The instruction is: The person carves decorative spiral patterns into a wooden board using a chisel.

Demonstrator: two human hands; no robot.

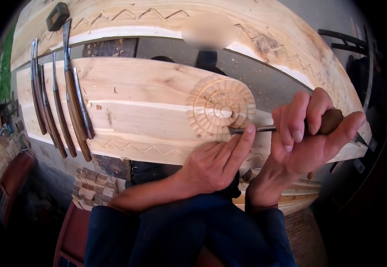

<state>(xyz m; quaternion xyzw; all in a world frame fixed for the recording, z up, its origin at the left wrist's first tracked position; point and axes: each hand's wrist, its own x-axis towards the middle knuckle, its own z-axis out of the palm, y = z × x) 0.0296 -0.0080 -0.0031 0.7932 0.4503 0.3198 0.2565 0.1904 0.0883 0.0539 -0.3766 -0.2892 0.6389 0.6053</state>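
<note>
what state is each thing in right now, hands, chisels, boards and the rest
right hand, closed around the handle of the carving chisel
left hand, fingertips at the blade
carving chisel, held, tip at the rosette's near edge
rosette, carved in rings
near board, lying flat, carved in part
far board, carved with a zigzag
loose chisels, lying side by side, unheld
wood blocks, piled up

Right hand (308,149) curled (thumb out), left hand (214,165) apparently palm-down.
</note>
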